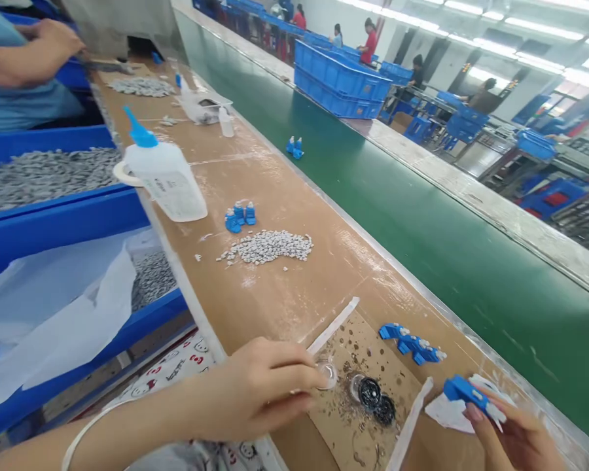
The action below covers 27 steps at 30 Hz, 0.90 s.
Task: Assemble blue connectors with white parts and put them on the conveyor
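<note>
My left hand reaches over a stained cardboard sheet, fingers bent and drawn together. Its fingertips overlap the edge of a small clear round cup; whether they grip it or a tiny piece is unclear. At the lower right, my right hand pinches a blue plastic part with a whitish tip, above a crumpled white cloth or paper. Between the hands, two small round containers with black contents sit on the cardboard. Several blue parts with pale tips lie in a row just beyond.
A pile of small grey-white pieces, more blue parts and a white bottle with a blue spout occupy the bench. Left are blue bins; right runs a green conveyor belt. A co-worker's arm is at upper left.
</note>
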Available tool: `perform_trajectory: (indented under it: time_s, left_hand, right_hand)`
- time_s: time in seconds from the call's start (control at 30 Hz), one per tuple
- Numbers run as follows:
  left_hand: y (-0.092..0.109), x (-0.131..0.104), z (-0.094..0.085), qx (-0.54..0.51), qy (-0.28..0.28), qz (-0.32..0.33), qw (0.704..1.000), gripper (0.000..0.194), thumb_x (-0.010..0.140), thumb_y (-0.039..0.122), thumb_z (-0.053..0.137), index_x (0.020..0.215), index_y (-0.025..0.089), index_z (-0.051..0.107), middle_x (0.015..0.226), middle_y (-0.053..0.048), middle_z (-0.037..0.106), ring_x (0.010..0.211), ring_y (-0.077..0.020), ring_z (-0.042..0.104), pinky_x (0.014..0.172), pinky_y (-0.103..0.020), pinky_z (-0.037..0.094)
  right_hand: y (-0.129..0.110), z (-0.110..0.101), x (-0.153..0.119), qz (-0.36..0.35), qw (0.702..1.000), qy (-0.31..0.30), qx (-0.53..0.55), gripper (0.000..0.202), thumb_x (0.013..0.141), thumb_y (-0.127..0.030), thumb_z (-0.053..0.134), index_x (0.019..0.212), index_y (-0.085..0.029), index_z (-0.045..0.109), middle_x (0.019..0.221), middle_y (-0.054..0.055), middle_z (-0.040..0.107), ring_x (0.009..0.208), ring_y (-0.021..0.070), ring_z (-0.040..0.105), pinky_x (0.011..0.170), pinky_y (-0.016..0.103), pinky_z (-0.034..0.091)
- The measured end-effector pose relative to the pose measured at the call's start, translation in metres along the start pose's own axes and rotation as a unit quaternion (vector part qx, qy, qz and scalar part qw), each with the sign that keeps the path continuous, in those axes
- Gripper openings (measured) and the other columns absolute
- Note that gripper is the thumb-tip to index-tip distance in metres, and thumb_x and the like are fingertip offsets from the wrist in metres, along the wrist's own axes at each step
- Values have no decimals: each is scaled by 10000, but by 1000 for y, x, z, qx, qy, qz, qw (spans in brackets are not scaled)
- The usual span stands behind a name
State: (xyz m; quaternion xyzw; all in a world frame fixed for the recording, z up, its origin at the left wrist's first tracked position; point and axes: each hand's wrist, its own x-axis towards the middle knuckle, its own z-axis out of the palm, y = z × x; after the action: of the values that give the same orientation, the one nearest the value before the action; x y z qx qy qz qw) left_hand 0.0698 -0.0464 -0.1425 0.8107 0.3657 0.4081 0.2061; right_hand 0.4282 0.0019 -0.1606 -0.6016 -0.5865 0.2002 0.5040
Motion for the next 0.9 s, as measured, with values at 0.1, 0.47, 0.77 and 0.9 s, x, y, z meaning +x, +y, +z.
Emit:
perform_trajectory:
  time_s: [0.1, 0.47, 0.77, 0.9]
  left_hand:
    - [-25, -18, 0, 49, 0, -1, 999, 196, 1034, 154, 418, 1062, 197, 607, 856, -29, 704, 702, -130, 663, 608, -204, 479]
    - [-48, -39, 17, 105, 75, -6, 992, 234, 1029, 142, 371, 947, 197, 583, 694, 8, 655, 567, -128, 579, 547, -226, 411]
    - [-47, -35, 13, 82, 72, -43, 993, 334, 1005, 127, 321, 833, 202, 597, 670, 4, 643, 569, -140, 574, 541, -254, 383]
    - [-60, -42, 29, 105, 64, -67, 990, 257, 1014, 184, 422, 825, 207, 594, 698, 0, 671, 598, -137, 600, 551, -256, 391]
  right_hand:
    - [16, -5, 5, 97, 991, 10, -94, 460, 667, -577, 771, 881, -186, 654, 899, 84, 724, 805, 217, 704, 694, 281, 582]
    - [19, 44, 10, -108, 972, -35, -207, 659, 842, -616, 601, 1324, -175, 515, 1375, 203, 529, 1294, 361, 495, 1005, 569, 453]
    - [-3, 72, 70, -355, 867, -172, -304, 512, 959, -623, 468, 811, -212, 735, 697, 30, 695, 599, 167, 658, 538, 250, 476]
    - [2, 74, 91, -397, 842, -200, -307, 570, 1006, -573, 380, 765, -229, 764, 666, 28, 701, 535, 137, 651, 482, 202, 462]
